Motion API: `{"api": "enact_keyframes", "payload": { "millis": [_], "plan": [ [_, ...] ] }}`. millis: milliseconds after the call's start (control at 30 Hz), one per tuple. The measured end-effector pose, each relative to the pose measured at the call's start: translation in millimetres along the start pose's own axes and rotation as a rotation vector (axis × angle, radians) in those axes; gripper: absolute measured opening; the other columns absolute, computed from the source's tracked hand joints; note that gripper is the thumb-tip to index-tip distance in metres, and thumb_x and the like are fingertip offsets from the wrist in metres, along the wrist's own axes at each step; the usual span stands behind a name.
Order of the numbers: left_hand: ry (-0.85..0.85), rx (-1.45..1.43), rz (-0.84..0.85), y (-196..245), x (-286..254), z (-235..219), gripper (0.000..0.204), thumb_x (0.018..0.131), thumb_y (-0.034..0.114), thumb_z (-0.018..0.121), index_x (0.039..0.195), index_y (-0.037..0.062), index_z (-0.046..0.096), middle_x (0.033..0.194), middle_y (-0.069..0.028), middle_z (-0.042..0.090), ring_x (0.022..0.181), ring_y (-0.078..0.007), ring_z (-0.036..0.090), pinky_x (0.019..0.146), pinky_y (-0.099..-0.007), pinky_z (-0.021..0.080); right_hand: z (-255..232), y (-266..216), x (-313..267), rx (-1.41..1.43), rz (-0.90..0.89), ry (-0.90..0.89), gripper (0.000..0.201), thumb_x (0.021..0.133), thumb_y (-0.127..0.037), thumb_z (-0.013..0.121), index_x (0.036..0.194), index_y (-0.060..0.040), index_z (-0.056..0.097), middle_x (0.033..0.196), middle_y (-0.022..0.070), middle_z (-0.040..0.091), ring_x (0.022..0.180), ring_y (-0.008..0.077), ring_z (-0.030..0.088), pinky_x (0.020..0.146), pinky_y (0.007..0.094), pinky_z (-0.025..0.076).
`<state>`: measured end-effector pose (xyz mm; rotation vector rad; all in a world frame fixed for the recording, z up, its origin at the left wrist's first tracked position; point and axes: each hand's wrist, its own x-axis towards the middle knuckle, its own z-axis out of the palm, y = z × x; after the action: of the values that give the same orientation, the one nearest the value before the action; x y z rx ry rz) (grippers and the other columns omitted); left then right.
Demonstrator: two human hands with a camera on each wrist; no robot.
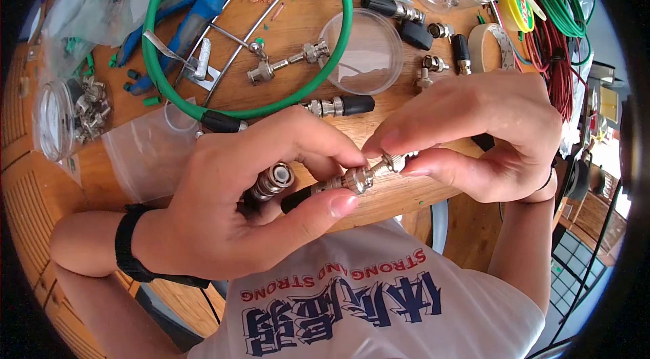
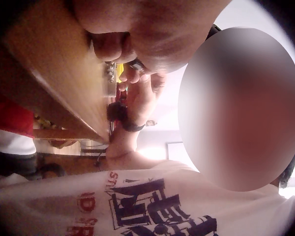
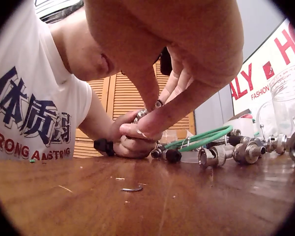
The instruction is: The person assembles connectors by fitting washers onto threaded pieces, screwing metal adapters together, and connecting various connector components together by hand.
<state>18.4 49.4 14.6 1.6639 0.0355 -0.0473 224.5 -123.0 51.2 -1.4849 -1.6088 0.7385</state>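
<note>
In the head view my left hand (image 1: 223, 186) holds a metal BNC connector with a black boot (image 1: 357, 179) between thumb and fingers. Opposite it, my right hand (image 1: 491, 129) pinches a small silver connector piece (image 1: 394, 161) between thumb and forefinger. The two metal parts meet end to end in a line, over the table's near edge. Another BNC connector (image 1: 274, 179) shows its open end inside the curve of my left hand, its rear part hidden. From the right wrist view, the fingertips of both hands come together around the metal parts (image 3: 141, 114).
Beyond the hands lie a green cable loop (image 1: 346, 13), blue-handled pliers (image 1: 193, 24), a clear round lid (image 1: 369, 54) and a black-booted connector (image 1: 355, 105). A jar of connectors (image 1: 54, 118) stands left. Loose connectors, a tape roll (image 1: 477, 51) and red wires (image 1: 552, 68) crowd the right.
</note>
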Motion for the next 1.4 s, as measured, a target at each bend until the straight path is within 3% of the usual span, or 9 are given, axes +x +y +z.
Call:
{"api": "enact_keyframes", "payload": {
  "millis": [133, 300, 500, 600, 800, 1000, 1100, 1233, 1400],
  "plan": [
    [0.024, -0.040, 0.069, -5, 1, 4, 0.023, 0.096, 0.006, 0.071, 0.114, -0.0035, 0.060, 0.101, -0.0091, 0.065, 0.084, -0.0121, 0.070, 0.073, -0.0248, 0.055, -3, -2, 1, -0.044, -0.005, -0.054, 0.018, 0.081, -0.005, 0.085, 0.094, 0.0039, 0.075, 0.084, 0.0175, 0.078, 0.074, 0.0277, 0.078, 0.065, 0.0335, 0.062],
    [-0.062, -0.167, -0.156, -1, -6, 1, 0.020, 0.100, 0.004, 0.064, 0.116, -0.0047, 0.055, 0.102, -0.0122, 0.064, 0.089, -0.0183, 0.073, 0.076, -0.0298, 0.058, -1, 1, 1, -0.046, -0.060, -0.047, 0.019, 0.082, -0.006, 0.085, 0.096, 0.0028, 0.075, 0.083, 0.0169, 0.078, 0.074, 0.0264, 0.078, 0.064, 0.0323, 0.061],
    [-0.058, -0.188, -0.165, 0, -4, 2, 0.018, 0.104, 0.005, 0.056, 0.118, -0.0051, 0.052, 0.102, -0.0140, 0.063, 0.090, -0.0219, 0.074, 0.080, -0.0322, 0.058, -1, 2, 3, -0.086, -0.076, -0.046, 0.021, 0.082, -0.006, 0.085, 0.098, 0.0024, 0.075, 0.086, 0.0157, 0.078, 0.073, 0.0254, 0.077, 0.063, 0.0314, 0.060],
    [0.000, -0.239, -0.003, -8, -1, 8, 0.018, 0.105, 0.007, 0.054, 0.119, -0.0049, 0.051, 0.103, -0.0139, 0.062, 0.090, -0.0215, 0.074, 0.081, -0.0322, 0.057, -1, 0, 1, -0.116, -0.054, -0.057, 0.021, 0.081, -0.006, 0.085, 0.098, 0.0025, 0.075, 0.089, 0.0154, 0.078, 0.074, 0.0255, 0.076, 0.064, 0.0319, 0.060],
    [0.022, -0.247, -0.005, -8, 0, 9, 0.021, 0.107, 0.013, 0.053, 0.120, -0.0035, 0.050, 0.103, -0.0129, 0.061, 0.087, -0.0180, 0.071, 0.079, -0.0298, 0.055, -2, 9, -2, -0.153, -0.115, -0.108, 0.016, 0.088, -0.003, 0.078, 0.100, 0.0051, 0.072, 0.093, 0.0174, 0.078, 0.076, 0.0261, 0.076, 0.066, 0.0315, 0.059],
    [0.023, -0.247, -0.040, -8, -1, 8, 0.024, 0.106, 0.015, 0.056, 0.121, -0.0010, 0.046, 0.096, -0.0090, 0.059, 0.082, -0.0151, 0.066, 0.076, -0.0289, 0.053, 0, -2, -6, 0.339, 0.266, 0.003, 0.027, 0.104, -0.005, 0.051, 0.126, 0.0115, 0.046, 0.101, 0.0236, 0.075, 0.099, 0.0325, 0.077, 0.068, 0.0266, 0.061],
    [0.043, -0.240, -0.017, -8, 0, 9, 0.025, 0.105, 0.013, 0.059, 0.121, -0.0003, 0.045, 0.094, -0.0086, 0.059, 0.081, -0.0148, 0.065, 0.075, -0.0291, 0.052, 9, -8, -5, 0.455, 0.343, 0.170, 0.027, 0.106, -0.012, 0.053, 0.121, 0.0105, 0.049, 0.098, 0.0223, 0.074, 0.094, 0.0290, 0.078, 0.073, 0.0259, 0.060],
    [0.033, -0.214, 0.008, -9, 0, 7, 0.027, 0.104, 0.012, 0.061, 0.121, 0.0000, 0.045, 0.092, -0.0090, 0.059, 0.082, -0.0149, 0.066, 0.076, -0.0296, 0.053, 8, -2, -8, 0.435, 0.322, 0.124, 0.032, 0.108, -0.020, 0.053, 0.119, 0.0091, 0.049, 0.097, 0.0209, 0.073, 0.088, 0.0246, 0.075, 0.079, 0.0282, 0.057],
    [-0.060, -0.166, -0.168, -1, -2, -1, 0.032, 0.102, 0.012, 0.067, 0.121, -0.0006, 0.044, 0.100, -0.0141, 0.066, 0.090, -0.0209, 0.073, 0.081, -0.0313, 0.057, -2, -12, -3, 0.604, 0.504, 0.080, 0.034, 0.106, -0.027, 0.057, 0.111, 0.0063, 0.056, 0.099, 0.0203, 0.072, 0.087, 0.0201, 0.070, 0.083, 0.0317, 0.050]
  ]
}}
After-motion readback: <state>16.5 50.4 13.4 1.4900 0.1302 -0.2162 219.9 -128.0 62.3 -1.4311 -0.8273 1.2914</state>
